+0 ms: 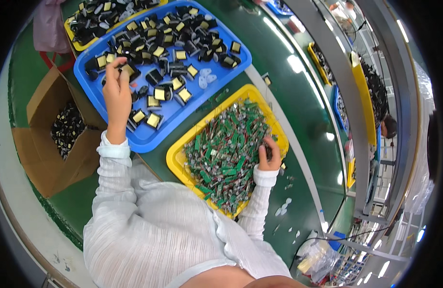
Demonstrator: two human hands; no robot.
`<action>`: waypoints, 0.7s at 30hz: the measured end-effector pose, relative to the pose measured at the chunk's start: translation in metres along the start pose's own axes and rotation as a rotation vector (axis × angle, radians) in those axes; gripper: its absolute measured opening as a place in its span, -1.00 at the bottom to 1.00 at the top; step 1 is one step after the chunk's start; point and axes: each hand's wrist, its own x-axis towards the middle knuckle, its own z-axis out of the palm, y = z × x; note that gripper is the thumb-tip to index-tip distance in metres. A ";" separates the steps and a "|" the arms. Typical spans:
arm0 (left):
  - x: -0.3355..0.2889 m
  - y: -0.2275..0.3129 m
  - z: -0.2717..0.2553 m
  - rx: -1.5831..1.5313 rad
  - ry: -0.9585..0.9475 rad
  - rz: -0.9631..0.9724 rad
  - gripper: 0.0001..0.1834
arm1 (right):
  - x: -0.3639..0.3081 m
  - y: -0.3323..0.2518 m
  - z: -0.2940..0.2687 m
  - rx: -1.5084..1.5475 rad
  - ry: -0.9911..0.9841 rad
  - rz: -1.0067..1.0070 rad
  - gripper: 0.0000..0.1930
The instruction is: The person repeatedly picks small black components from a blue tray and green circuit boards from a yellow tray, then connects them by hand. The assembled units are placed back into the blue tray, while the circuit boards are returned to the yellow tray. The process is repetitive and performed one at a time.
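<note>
My left hand (118, 98) is over the left part of a blue tray (152, 141). Its thumb and fingers are closed on a small black plastic part with a yellow pad (130, 70). Many similar black parts lie loose in that tray, densest at its far side. My right hand (271, 156) is at the right edge of a yellow tray (177, 166), which is heaped with small green circuit boards (229, 171) and thin wires. Its fingers are bent and its thumb stands apart, close above the boards; I see nothing held there.
An open cardboard box (41, 158) with black parts stands at the left. Another yellow tray (69, 31) of parts sits at the far left. Clear plastic pieces (207, 78) lie in the blue tray. Grey rails (344, 72) and a plastic bag (317, 257) are at the right.
</note>
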 end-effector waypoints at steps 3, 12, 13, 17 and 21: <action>0.000 -0.014 0.008 -0.121 0.069 0.021 -0.79 | -0.001 -0.016 -0.020 -0.064 0.115 0.040 -0.73; 0.001 -0.012 -0.002 0.467 -0.292 0.187 -0.86 | 0.050 -0.068 -0.055 -0.256 -0.237 -0.059 -0.71; 0.000 -0.011 0.001 0.502 -0.315 0.264 -0.85 | 0.060 -0.070 -0.048 -0.276 -0.319 -0.069 -0.70; -0.011 -0.018 0.006 0.734 -0.413 0.433 -0.71 | 0.086 -0.056 -0.003 -0.422 -0.395 -0.068 -0.65; -0.012 -0.008 0.004 0.755 -0.481 0.379 -0.71 | 0.085 -0.037 0.041 -0.594 -0.507 -0.083 -0.64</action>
